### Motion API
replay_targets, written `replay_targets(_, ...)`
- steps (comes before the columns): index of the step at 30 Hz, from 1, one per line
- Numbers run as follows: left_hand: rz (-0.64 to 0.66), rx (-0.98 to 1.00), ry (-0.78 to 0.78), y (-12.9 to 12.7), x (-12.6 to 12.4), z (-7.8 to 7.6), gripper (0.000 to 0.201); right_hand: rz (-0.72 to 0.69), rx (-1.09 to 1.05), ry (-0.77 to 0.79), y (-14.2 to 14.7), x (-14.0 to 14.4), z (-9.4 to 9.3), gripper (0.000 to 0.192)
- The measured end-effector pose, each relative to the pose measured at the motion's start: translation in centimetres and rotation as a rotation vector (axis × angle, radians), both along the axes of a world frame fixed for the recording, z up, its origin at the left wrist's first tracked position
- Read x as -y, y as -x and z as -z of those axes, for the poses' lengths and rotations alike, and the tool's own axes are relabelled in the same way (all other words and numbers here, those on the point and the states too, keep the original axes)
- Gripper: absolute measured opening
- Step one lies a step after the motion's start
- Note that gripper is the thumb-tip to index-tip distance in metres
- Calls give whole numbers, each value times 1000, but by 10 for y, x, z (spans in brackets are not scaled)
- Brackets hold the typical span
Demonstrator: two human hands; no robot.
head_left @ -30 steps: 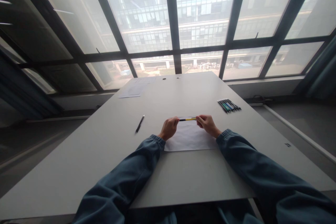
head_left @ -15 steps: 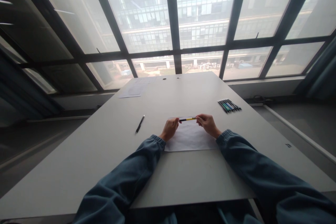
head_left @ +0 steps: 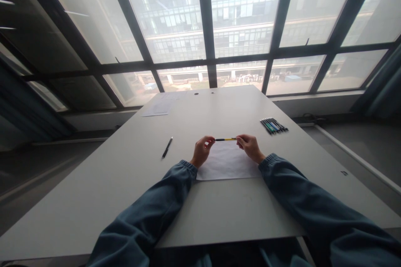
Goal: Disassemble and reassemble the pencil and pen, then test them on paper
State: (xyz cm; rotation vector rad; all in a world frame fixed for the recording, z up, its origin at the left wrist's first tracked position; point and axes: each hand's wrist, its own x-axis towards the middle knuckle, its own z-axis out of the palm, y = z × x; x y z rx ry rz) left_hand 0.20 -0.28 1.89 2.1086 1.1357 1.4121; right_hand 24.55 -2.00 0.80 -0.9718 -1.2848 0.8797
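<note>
Both hands, my left hand [head_left: 202,150] and right hand [head_left: 248,147], pinch a yellow-and-black pen [head_left: 226,139] by its ends, over white paper [head_left: 227,164].

This looks like an office or meeting room on an upper floor. A long, plain grey bench [head_left: 219,108] runs up to a wall of tall dark-framed windows [head_left: 206,29], beyond which stands a glass-fronted office block [head_left: 241,4]. Sheets of paper [head_left: 158,108] and a row of pens [head_left: 273,125] lie on it, with dark curtains [head_left: 385,87] at the side.
</note>
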Motion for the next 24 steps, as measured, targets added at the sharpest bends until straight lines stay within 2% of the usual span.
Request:
replay_targets(6,-5,4,7,1,-1,1,17,-18,-12,-12,0,1,-1,37)
replay_targets(18,49,1,97,1,2,-1,37,-40,-10,-30,0,2,-2,35)
replay_targets(24,51,14,25,2,2,-1,40,-34,-9,-43,1,2,-3,34)
